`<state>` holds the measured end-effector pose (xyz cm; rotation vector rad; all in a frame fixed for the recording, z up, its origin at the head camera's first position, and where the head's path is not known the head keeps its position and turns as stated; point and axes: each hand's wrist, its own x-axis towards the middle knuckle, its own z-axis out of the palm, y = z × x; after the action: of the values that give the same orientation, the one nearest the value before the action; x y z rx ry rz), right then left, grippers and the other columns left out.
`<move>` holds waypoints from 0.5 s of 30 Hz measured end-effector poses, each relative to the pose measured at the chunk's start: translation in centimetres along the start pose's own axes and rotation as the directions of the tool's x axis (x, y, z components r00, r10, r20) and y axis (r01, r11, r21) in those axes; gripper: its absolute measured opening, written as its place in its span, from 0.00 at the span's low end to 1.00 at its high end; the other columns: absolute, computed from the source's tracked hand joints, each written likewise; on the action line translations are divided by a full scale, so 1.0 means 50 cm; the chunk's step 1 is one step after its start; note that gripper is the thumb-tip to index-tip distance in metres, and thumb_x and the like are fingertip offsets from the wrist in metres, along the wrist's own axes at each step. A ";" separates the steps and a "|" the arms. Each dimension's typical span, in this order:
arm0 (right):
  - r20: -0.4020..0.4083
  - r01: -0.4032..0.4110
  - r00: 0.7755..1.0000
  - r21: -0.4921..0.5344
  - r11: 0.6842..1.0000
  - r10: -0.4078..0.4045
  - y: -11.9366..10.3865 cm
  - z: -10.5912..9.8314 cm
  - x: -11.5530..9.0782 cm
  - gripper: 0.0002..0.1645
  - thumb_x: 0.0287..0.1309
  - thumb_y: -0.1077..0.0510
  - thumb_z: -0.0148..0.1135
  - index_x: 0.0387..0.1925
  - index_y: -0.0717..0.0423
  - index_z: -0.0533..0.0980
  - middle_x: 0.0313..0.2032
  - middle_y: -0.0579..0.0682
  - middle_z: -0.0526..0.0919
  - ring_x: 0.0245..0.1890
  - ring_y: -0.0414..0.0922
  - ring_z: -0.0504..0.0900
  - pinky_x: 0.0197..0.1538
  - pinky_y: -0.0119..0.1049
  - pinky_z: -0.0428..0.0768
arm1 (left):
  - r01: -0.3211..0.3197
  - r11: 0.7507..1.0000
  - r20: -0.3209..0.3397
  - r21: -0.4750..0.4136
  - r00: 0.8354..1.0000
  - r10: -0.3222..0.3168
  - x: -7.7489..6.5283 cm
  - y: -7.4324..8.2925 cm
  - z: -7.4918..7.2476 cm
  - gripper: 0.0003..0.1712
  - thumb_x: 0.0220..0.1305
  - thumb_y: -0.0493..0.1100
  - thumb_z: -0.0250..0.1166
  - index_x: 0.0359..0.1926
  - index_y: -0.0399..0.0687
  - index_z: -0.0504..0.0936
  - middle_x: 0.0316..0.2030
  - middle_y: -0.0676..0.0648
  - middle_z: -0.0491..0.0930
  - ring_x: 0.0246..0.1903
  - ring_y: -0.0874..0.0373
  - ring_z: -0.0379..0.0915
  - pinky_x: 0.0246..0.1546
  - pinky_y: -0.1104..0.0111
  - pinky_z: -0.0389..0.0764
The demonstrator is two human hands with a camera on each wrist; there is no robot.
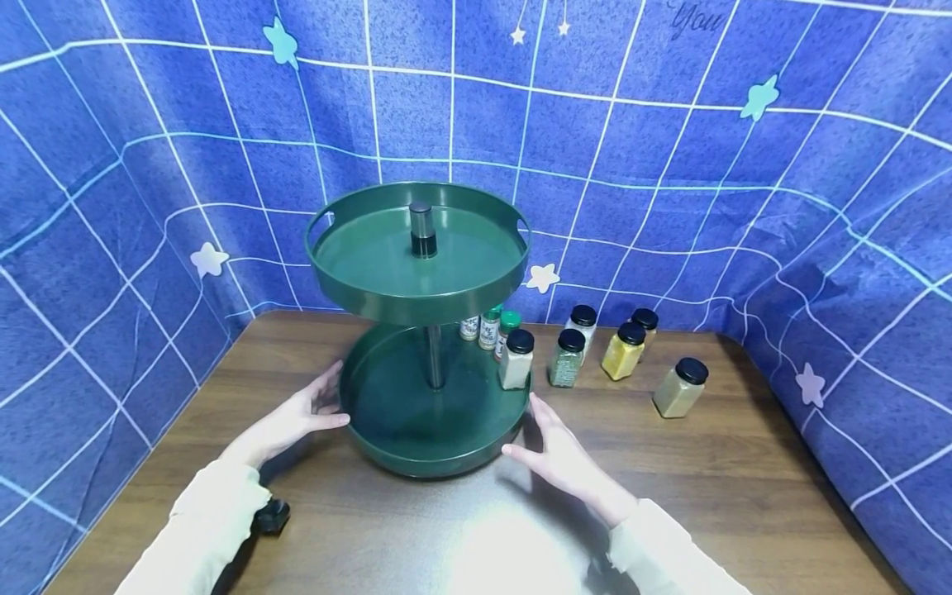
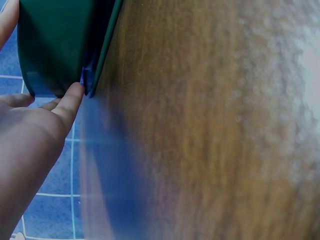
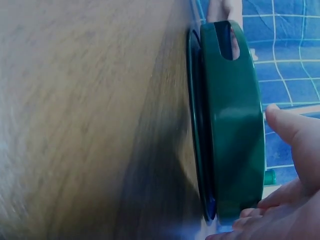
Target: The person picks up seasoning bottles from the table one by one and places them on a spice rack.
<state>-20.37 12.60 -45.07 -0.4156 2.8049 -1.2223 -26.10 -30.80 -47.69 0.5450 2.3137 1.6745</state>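
Observation:
A dark green two-tier round turntable organizer [image 1: 416, 308] stands on the table, its upper tray carried on a central post. My left hand [image 1: 299, 416] is at the left side of the lower tray [image 1: 412, 434], fingers spread along its wall. On the tray's right side my right hand [image 1: 563, 456] has thumb and fingers apart, fingertips right at the wall. At the lower tray's right edge sits a black-capped jar of pale powder [image 1: 516, 364]. Behind it are several small spice bottles [image 1: 487, 330], partly hidden by the upper tray. The left wrist view shows fingertips [image 2: 75, 92] at the tray's base.
Right of the organizer, several black-capped spice jars stand on the wooden table [image 1: 387, 545], including a green one [image 1: 567, 360], a yellow one [image 1: 623, 354] and a beige one [image 1: 680, 390]. Blue gridded cloth [image 1: 461, 116] surrounds the back and sides. A black object [image 1: 272, 516] shows by the left sleeve.

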 end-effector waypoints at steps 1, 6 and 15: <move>0.000 -0.001 1.000 0.002 1.000 0.001 -0.001 0.001 -0.002 0.54 0.53 0.43 0.66 0.72 0.61 0.50 0.72 0.59 0.52 0.71 0.55 0.52 0.70 0.55 0.54 | 0.000 1.000 0.001 0.004 1.000 0.000 0.000 -0.001 0.000 0.55 0.60 0.38 0.65 0.74 0.47 0.34 0.73 0.34 0.37 0.68 0.32 0.44 0.56 0.80 0.66; -0.005 0.009 1.000 0.003 1.000 -0.009 -0.007 0.002 -0.010 0.53 0.54 0.45 0.66 0.71 0.62 0.51 0.71 0.59 0.53 0.71 0.55 0.52 0.70 0.54 0.54 | -0.007 1.000 0.010 -0.001 1.000 0.007 0.003 -0.001 -0.001 0.55 0.60 0.39 0.65 0.74 0.46 0.34 0.73 0.35 0.36 0.68 0.32 0.43 0.56 0.80 0.66; 0.008 0.026 1.000 0.010 1.000 -0.026 -0.012 0.003 -0.023 0.53 0.54 0.45 0.66 0.71 0.63 0.51 0.71 0.59 0.53 0.71 0.55 0.52 0.70 0.54 0.54 | -0.020 1.000 0.021 -0.005 1.000 0.020 0.003 0.003 -0.001 0.55 0.60 0.38 0.65 0.74 0.44 0.34 0.73 0.34 0.37 0.68 0.32 0.43 0.54 0.83 0.66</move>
<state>-19.10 12.42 -44.78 -0.4569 2.7938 -1.2360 -26.21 -30.75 -47.51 0.5831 2.2969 1.6745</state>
